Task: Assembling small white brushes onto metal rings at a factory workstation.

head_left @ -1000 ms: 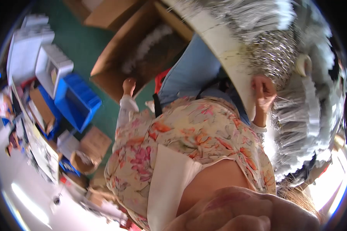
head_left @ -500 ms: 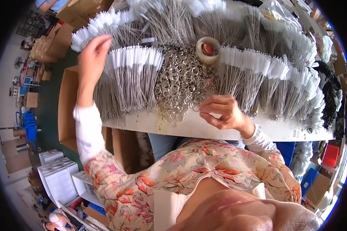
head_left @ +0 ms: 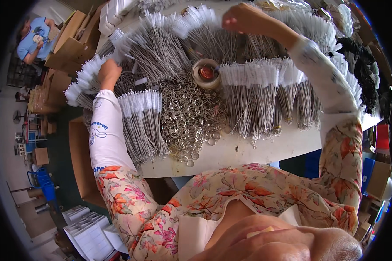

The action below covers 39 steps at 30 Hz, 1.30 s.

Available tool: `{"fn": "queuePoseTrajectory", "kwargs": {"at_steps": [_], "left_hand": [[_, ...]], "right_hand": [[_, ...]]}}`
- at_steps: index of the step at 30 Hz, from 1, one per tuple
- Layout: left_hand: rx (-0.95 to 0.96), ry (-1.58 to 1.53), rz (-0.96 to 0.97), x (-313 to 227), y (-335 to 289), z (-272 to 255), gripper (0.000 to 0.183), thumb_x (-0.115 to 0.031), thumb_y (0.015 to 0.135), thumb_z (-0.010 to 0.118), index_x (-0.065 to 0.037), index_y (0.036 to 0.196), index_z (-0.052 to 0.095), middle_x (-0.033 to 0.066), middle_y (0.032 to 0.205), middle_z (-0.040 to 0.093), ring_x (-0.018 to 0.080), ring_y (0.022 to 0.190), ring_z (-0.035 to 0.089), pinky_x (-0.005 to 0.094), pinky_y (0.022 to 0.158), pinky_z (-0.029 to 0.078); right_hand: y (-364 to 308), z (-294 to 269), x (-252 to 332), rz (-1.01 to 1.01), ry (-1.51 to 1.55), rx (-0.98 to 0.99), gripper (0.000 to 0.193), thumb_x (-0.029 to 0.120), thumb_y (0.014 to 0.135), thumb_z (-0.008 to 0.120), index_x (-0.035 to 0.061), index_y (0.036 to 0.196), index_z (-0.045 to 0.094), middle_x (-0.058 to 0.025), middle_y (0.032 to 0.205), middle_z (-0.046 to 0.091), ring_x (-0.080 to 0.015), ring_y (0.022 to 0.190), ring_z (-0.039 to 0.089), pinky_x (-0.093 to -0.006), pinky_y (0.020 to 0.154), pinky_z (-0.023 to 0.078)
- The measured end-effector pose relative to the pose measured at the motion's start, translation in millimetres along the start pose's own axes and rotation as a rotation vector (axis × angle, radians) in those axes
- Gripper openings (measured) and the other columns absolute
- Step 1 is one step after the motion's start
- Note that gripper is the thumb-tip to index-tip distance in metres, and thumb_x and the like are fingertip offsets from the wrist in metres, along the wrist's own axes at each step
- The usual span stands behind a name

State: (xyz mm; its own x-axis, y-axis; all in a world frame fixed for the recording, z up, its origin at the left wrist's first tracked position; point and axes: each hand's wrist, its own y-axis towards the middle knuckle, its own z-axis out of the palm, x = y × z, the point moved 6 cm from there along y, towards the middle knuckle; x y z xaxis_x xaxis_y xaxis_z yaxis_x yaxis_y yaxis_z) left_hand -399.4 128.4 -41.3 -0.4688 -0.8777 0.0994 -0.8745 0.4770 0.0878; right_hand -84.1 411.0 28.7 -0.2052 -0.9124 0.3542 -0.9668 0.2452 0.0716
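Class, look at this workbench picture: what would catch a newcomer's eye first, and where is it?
A heap of shiny metal rings fills the table's middle, below a roll of tape. Fans of thin wire brushes with white bristle tips spread all around. The left hand and right hand reach into the far bundles.

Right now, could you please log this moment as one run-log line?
left hand: on wire brushes at table's left | right hand: reaching into far brush row | metal rings: heaped mid-table | tape roll: behind rings

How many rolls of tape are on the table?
1: a round roll of tape with a red core sits mid-table above the pile of metal rings. Others may be hidden under the wire brushes.
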Motion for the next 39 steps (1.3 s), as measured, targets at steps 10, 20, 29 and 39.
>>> {"fn": "queuePoseTrajectory", "kwargs": {"at_steps": [10,20,29,39], "left_hand": [[-0.26,-0.524,0.102,34.7,-6.8,-39.7,0.022,-0.027,0.079,0.063,-0.005,0.08,0.063,0.0113,0.078,0.065,0.0249,0.07,0.062,0.0378,0.067,0.047],[0.218,-0.925,-0.059,-20.2,-26.0,-21.6,0.029,-0.031,0.079,0.066,-0.003,0.078,0.057,0.0046,0.065,0.058,0.0101,0.035,0.039,0.0268,0.031,0.027],[0.219,-1.141,-0.013,-27.3,1.5,3.5,0.018,-0.019,0.082,0.063,-0.002,0.076,0.058,0.0053,0.067,0.061,0.0071,0.036,0.038,0.0247,0.031,0.023],[-0.408,-1.786,0.351,-48.3,-85.8,-154.8,0.021,-0.016,0.092,0.053,0.002,0.104,0.053,0.0018,0.079,0.055,0.001,0.051,0.032,0.0166,0.045,0.027]], "right_hand": [[70.1,74.2,-45.0,0.138,-0.009,-0.213,0.026,0.034,0.067,0.068,0.0103,0.078,0.069,-0.0072,0.071,0.066,-0.0219,0.068,0.064,-0.0347,0.066,0.051],[7.9,-66.2,-22.5,0.066,0.264,-0.313,0.013,0.013,0.077,0.056,0.0045,0.086,0.058,-0.0097,0.069,0.063,-0.0201,0.054,0.062,-0.0319,0.05,0.05],[-61.5,-106.5,-160.0,0.226,-0.176,-0.67,0.016,0.019,0.075,0.06,0.006,0.083,0.064,-0.0123,0.075,0.065,-0.0271,0.065,0.063,-0.0369,0.061,0.049],[-122.6,-91.4,-204.5,0.51,-0.352,-0.675,0.018,0.021,0.073,0.062,0.0068,0.083,0.065,-0.013,0.078,0.066,-0.0284,0.07,0.063,-0.0374,0.065,0.05]]}}
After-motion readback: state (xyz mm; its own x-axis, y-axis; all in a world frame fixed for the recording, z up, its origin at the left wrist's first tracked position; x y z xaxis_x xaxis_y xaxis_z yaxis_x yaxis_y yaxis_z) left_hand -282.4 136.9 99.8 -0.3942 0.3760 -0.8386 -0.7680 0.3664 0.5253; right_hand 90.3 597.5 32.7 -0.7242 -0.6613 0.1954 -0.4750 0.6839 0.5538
